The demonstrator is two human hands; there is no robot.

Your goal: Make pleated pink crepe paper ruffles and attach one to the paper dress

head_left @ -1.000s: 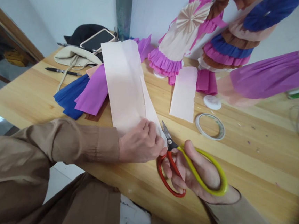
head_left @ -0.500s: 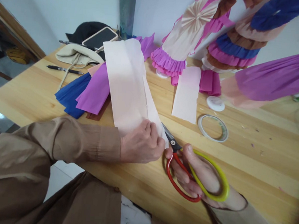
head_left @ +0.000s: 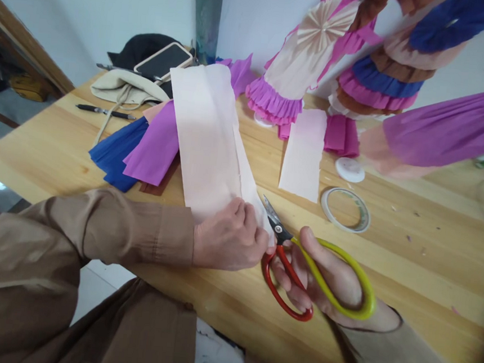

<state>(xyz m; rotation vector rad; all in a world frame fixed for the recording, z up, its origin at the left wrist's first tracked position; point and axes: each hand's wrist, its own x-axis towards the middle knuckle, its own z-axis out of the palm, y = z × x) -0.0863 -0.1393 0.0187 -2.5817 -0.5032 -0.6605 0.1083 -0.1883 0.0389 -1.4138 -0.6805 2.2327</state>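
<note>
My left hand [head_left: 232, 236] is closed on the lower end of a long pale pink strip of crepe paper [head_left: 205, 139], which is folded over and slants up away from me. In my right hand [head_left: 322, 273] are scissors [head_left: 279, 230] with one yellow and one red handle. My thumb is through the yellow loop and my fingers are in the red one. Their dark blades lie at the paper's edge beside my left fingertips, the lower blade partly hidden by the paper. A shorter pale pink piece of crepe paper [head_left: 302, 156] lies farther back on the table.
A roll of tape [head_left: 345, 210] and a white disc [head_left: 350, 169] lie on the right. Blue crepe paper [head_left: 117, 151] and purple crepe paper [head_left: 154, 145] lie left, near a pen [head_left: 104, 112], a cloth pouch [head_left: 127, 89] and a phone [head_left: 164, 62]. Ruffled paper dresses [head_left: 297, 62] stand behind.
The scissor handles swung wide, came closer together half a second ago, and now stand spread again. My left hand keeps its hold on the paper. The view has shifted slightly.
</note>
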